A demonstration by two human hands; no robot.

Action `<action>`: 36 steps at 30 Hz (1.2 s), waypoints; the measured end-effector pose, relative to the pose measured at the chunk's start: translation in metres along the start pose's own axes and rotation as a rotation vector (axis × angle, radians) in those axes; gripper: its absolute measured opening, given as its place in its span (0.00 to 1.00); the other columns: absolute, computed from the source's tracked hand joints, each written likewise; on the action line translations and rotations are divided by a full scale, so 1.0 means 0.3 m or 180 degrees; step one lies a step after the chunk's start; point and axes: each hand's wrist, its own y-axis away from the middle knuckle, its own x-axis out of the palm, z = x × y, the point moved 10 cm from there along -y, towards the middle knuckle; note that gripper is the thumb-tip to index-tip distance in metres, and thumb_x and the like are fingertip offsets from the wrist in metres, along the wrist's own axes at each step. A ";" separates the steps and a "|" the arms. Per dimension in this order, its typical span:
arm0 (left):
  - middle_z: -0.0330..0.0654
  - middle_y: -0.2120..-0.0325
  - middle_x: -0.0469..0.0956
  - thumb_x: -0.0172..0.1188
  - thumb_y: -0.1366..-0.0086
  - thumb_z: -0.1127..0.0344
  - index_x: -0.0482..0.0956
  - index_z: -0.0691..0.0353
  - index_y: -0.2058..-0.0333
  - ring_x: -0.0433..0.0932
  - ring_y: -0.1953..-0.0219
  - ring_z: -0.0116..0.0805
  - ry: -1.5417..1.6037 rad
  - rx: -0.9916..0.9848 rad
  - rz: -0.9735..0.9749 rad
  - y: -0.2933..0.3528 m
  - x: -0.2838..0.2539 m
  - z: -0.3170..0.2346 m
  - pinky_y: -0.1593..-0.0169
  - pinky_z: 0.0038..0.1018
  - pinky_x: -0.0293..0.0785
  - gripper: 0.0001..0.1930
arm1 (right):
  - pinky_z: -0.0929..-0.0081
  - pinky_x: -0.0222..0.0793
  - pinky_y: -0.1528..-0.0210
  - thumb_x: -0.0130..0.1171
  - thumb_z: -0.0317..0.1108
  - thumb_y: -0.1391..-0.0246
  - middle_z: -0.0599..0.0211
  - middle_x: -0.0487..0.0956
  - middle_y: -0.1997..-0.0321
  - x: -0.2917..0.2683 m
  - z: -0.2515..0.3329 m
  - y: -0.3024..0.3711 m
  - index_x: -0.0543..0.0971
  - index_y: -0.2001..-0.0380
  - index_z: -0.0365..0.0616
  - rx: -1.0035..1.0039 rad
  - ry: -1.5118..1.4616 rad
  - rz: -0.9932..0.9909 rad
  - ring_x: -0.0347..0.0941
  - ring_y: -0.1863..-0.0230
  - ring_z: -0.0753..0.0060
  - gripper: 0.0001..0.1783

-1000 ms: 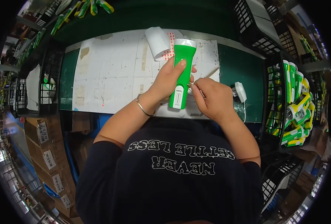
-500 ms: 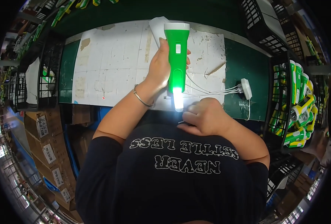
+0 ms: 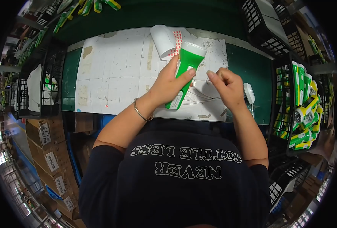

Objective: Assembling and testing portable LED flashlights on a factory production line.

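Note:
A green flashlight (image 3: 191, 57) with a white head leans over the board, its head pointing away and a little to the right. My left hand (image 3: 170, 84) is wrapped round its body, the thumb lying near the white switch. At its near end the white lamp panel (image 3: 174, 102) is unlit. Off to the right, my right hand (image 3: 230, 88) is apart from the flashlight, fingers curled in and thumb raised; anything inside them is hidden. Behind the flashlight lies a roll of white paper (image 3: 162, 41) beside a strip with red marks (image 3: 178, 37).
White cables run to a white charger block (image 3: 249, 93) at the right. A black basket (image 3: 290, 102) of green, white and yellow flashlights stands at the right edge. Another black basket (image 3: 48, 81) is at left, above cardboard boxes (image 3: 48, 144). More flashlights (image 3: 96, 5) lie at the back.
The flashlight has tilted and come nearer, and its bright lamp panel has gone dark. My right hand has moved away from my body, up beside the cables. The paper roll is more exposed.

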 end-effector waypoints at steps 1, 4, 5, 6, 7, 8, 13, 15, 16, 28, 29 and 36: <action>0.45 0.64 0.74 0.56 0.38 0.61 0.63 0.65 0.50 0.75 0.63 0.32 -0.0629 0.0236 -0.0005 0.004 0.001 -0.025 0.60 0.28 0.71 0.22 | 0.82 0.49 0.81 0.63 0.36 0.52 0.78 0.64 0.84 -0.010 -0.019 -0.012 0.64 0.87 0.42 0.0150 -0.0115 0.0182 0.53 0.81 0.88 0.20; 0.52 0.62 0.74 0.57 0.42 0.58 0.63 0.65 0.49 0.75 0.59 0.45 -0.1637 0.0246 0.0133 0.022 0.020 -0.057 0.57 0.34 0.71 0.26 | 0.86 0.53 0.77 0.68 0.40 0.59 0.79 0.67 0.81 0.001 0.071 -0.039 0.72 0.56 0.45 0.0290 -0.0104 0.0644 0.58 0.80 0.88 0.26; 0.52 0.62 0.74 0.57 0.42 0.59 0.63 0.65 0.49 0.75 0.59 0.47 -0.2364 0.0702 0.0266 0.032 0.048 -0.095 0.58 0.34 0.72 0.26 | 0.86 0.53 0.77 0.68 0.40 0.59 0.79 0.67 0.81 -0.006 0.081 -0.041 0.72 0.56 0.45 0.0295 -0.0099 0.0645 0.58 0.80 0.88 0.26; 0.52 0.61 0.74 0.57 0.43 0.60 0.63 0.65 0.49 0.75 0.59 0.48 -0.3087 0.1163 0.0395 0.050 0.081 -0.125 0.58 0.35 0.72 0.26 | 0.86 0.54 0.76 0.69 0.39 0.60 0.78 0.68 0.80 0.016 0.090 -0.040 0.72 0.55 0.45 0.0238 0.0054 0.0899 0.58 0.79 0.87 0.28; 0.50 0.61 0.74 0.58 0.45 0.60 0.64 0.62 0.49 0.75 0.61 0.48 -0.3230 0.1024 0.0508 0.052 0.080 -0.118 0.59 0.36 0.73 0.26 | 0.86 0.54 0.76 0.69 0.39 0.62 0.78 0.68 0.80 0.037 0.099 -0.034 0.72 0.53 0.46 0.0179 0.0205 0.1157 0.58 0.79 0.87 0.30; 0.50 0.61 0.74 0.58 0.45 0.60 0.64 0.62 0.49 0.75 0.61 0.48 -0.3225 0.1024 0.0486 0.059 0.067 -0.144 0.59 0.36 0.73 0.26 | 0.86 0.53 0.76 0.70 0.37 0.63 0.79 0.69 0.79 0.042 0.105 -0.029 0.71 0.51 0.47 0.0243 0.0252 0.1313 0.58 0.79 0.88 0.32; 0.47 0.64 0.76 0.62 0.50 0.62 0.72 0.59 0.55 0.77 0.64 0.44 -0.4044 0.0291 0.1121 0.089 -0.024 -0.140 0.60 0.32 0.74 0.21 | 0.88 0.47 0.78 0.71 0.31 0.67 0.81 0.69 0.75 0.009 0.044 0.004 0.69 0.49 0.49 0.0398 -0.0326 0.1274 0.51 0.80 0.91 0.37; 0.47 0.65 0.77 0.62 0.51 0.63 0.73 0.61 0.58 0.77 0.64 0.44 -0.4119 0.0090 0.1054 0.114 -0.086 -0.148 0.60 0.32 0.74 0.20 | 0.90 0.46 0.78 0.72 0.30 0.68 0.80 0.69 0.73 -0.008 0.034 0.004 0.69 0.49 0.49 0.0380 -0.0680 0.1115 0.48 0.80 0.91 0.38; 0.48 0.66 0.77 0.62 0.50 0.63 0.73 0.62 0.59 0.76 0.64 0.45 -0.4084 0.0029 0.1048 0.127 -0.105 -0.152 0.60 0.32 0.73 0.19 | 0.91 0.46 0.78 0.72 0.29 0.68 0.79 0.69 0.71 -0.006 0.030 0.005 0.69 0.48 0.49 0.0427 -0.0756 0.1136 0.48 0.80 0.92 0.38; 0.55 0.57 0.71 0.61 0.49 0.62 0.60 0.69 0.46 0.72 0.54 0.43 -0.1746 -0.0703 0.0143 0.089 -0.155 0.054 0.50 0.31 0.67 0.33 | 0.71 0.70 0.63 0.61 0.44 0.54 0.63 0.76 0.74 0.161 -0.147 -0.066 0.73 0.58 0.41 0.0757 0.1808 0.0891 0.76 0.68 0.66 0.23; 0.55 0.57 0.71 0.61 0.49 0.62 0.60 0.69 0.46 0.72 0.54 0.43 -0.1759 -0.0702 0.0155 0.091 -0.150 0.067 0.50 0.31 0.67 0.33 | 0.66 0.71 0.63 0.57 0.46 0.52 0.60 0.77 0.71 0.187 -0.140 -0.065 0.74 0.63 0.42 0.0526 0.2160 0.0736 0.76 0.66 0.59 0.20; 0.47 0.65 0.73 0.63 0.46 0.63 0.58 0.67 0.45 0.74 0.65 0.33 -0.0663 -0.0827 -0.0196 0.087 -0.172 0.114 0.61 0.26 0.72 0.33 | 0.61 0.70 0.63 0.52 0.37 0.52 0.57 0.77 0.66 0.199 -0.173 -0.114 0.74 0.65 0.44 0.0300 0.2050 0.0455 0.74 0.66 0.53 0.12</action>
